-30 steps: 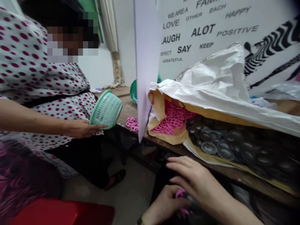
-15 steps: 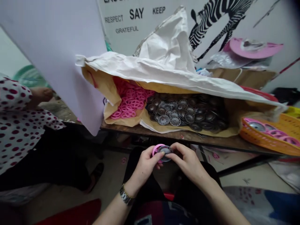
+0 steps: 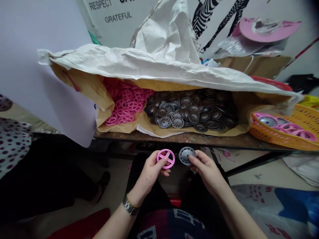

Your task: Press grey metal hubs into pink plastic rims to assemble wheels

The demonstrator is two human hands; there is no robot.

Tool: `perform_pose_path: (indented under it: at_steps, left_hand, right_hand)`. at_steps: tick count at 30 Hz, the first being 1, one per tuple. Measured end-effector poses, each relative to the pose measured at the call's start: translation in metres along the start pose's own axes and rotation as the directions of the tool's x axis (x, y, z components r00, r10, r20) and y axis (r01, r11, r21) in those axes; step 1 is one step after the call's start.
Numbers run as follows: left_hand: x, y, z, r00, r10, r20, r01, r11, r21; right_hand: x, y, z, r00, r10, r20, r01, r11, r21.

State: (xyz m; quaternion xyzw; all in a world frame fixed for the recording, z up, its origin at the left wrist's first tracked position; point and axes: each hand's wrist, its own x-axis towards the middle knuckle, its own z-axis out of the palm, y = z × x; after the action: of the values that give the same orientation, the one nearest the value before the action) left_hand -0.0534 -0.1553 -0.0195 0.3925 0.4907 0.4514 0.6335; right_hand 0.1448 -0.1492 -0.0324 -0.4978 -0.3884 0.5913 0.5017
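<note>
Between its thumb and fingers, my left hand (image 3: pixel 152 169) holds a pink spoked ring (image 3: pixel 170 162) over my lap. My right hand (image 3: pixel 206 169) grips a round grey disc (image 3: pixel 184 155) with small slots round its edge, thumb on its face. The ring and disc are apart, side by side, with a small gap between them. Beyond my hands an open paper-lined sack (image 3: pixel 159 132) lies on the bench, with many pink rings (image 3: pixel 129 102) at its left and a heap of grey discs (image 3: pixel 177 122) at its centre.
An orange basket (image 3: pixel 279 138) with pink and grey pieces stands at the right. A pale panel (image 3: pixel 59 83) rises at the left, beside a person in a dotted shirt (image 3: pixel 13 142). The wooden bench edge (image 3: pixel 224 142) runs in front of my knees.
The pink ring and grey disc overlapped in my hands before; now they are apart, the disc to the right. The view has shifted, and the sack appears nearer.
</note>
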Motion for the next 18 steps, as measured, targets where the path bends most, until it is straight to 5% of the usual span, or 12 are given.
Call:
perform_pose_path:
  at_steps: [3, 5, 9, 12, 15, 18]
  left_hand:
    - [0.002, 0.001, 0.001, 0.998, 0.055, 0.024, -0.057, 0.992, 0.112]
    - [0.002, 0.004, 0.000, 0.977, 0.206, 0.061, -0.215, 0.928, 0.305]
    - [0.001, 0.009, -0.005, 0.808, 0.523, 0.270, -0.567, 0.567, 0.598]
    - [0.001, 0.007, -0.006, 0.736, 0.542, 0.405, -0.650, 0.399, 0.647]
    - [0.001, 0.001, -0.003, 0.740, 0.488, 0.462, -0.656, 0.375, 0.655]
    - [-0.001, -0.004, 0.001, 0.824, 0.447, 0.347, -0.558, 0.538, 0.632]
  right_hand:
    - [-0.003, -0.002, 0.000, 0.998, 0.058, -0.003, -0.057, 0.994, 0.098]
    - [-0.003, -0.003, -0.003, 0.992, 0.121, 0.023, -0.123, 0.973, 0.196]
    - [-0.004, 0.000, -0.007, 0.955, 0.270, 0.121, -0.295, 0.892, 0.342]
    - [-0.008, 0.004, -0.003, 0.908, 0.348, 0.232, -0.413, 0.837, 0.359]
    - [-0.011, 0.009, 0.006, 0.894, 0.367, 0.255, -0.441, 0.818, 0.368]
    - [-0.009, 0.011, 0.008, 0.918, 0.336, 0.213, -0.394, 0.841, 0.370]
